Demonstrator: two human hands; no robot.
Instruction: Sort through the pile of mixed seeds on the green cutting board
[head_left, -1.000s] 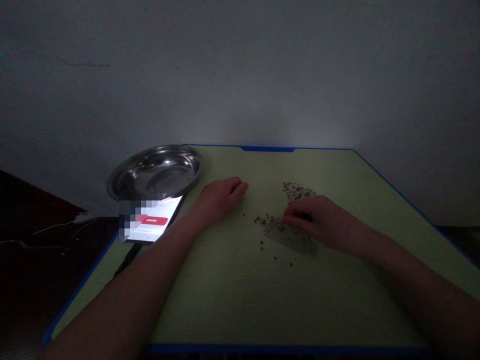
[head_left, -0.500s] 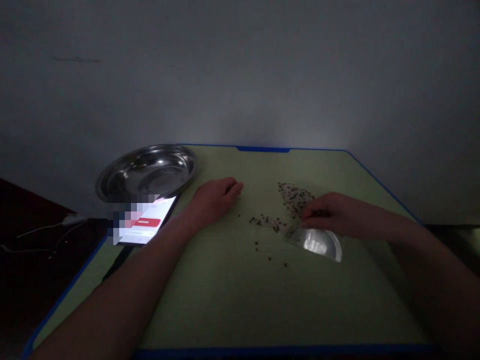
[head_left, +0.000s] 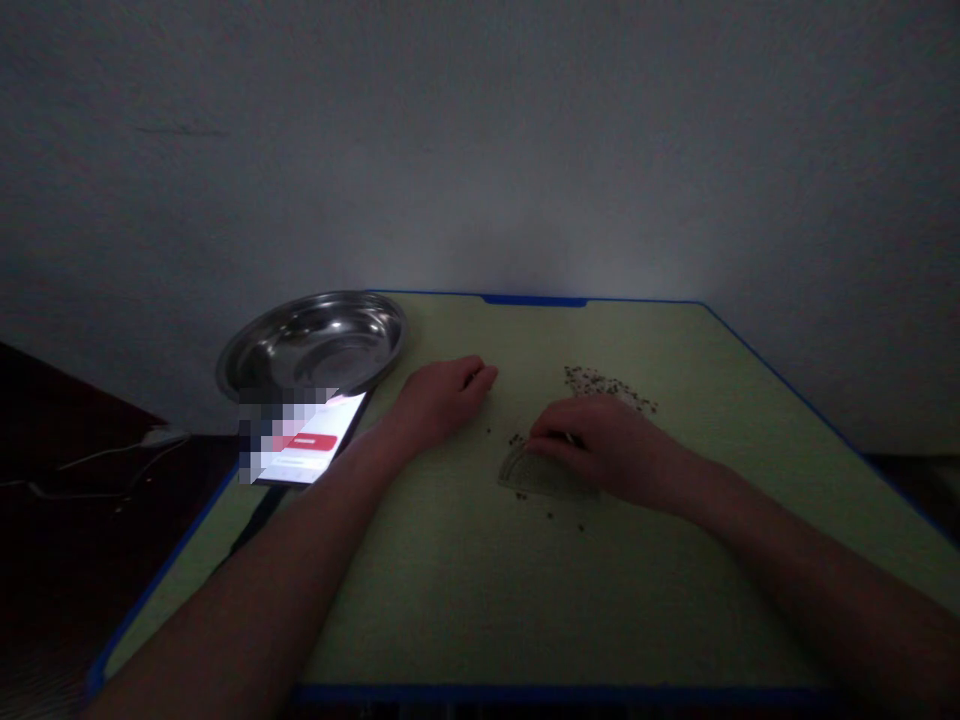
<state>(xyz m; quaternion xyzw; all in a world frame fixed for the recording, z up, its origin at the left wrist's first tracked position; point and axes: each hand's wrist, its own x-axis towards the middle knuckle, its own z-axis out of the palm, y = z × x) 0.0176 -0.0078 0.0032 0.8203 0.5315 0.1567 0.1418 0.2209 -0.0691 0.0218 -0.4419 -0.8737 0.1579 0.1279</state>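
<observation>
My right hand (head_left: 600, 445) is pinched on a clear half-round plastic piece, like a protractor (head_left: 536, 474), which lies against the green tabletop (head_left: 480, 590). Its left end touches a small cluster of dark seeds (head_left: 517, 441). A larger patch of the same seeds (head_left: 607, 384) lies just beyond my knuckles. My left hand (head_left: 442, 392) rests on the table to the left, fingers loosely curled, with nothing in it. The room is dim.
A shiny steel bowl (head_left: 315, 342) sits at the table's back left corner. A lit phone (head_left: 307, 442) lies in front of it at the left edge. A blue rim (head_left: 525, 692) borders the table. A grey wall stands close behind.
My right hand has swept the clear plastic piece leftward from beside the larger seed patch to the small cluster. My left hand has stayed in place.
</observation>
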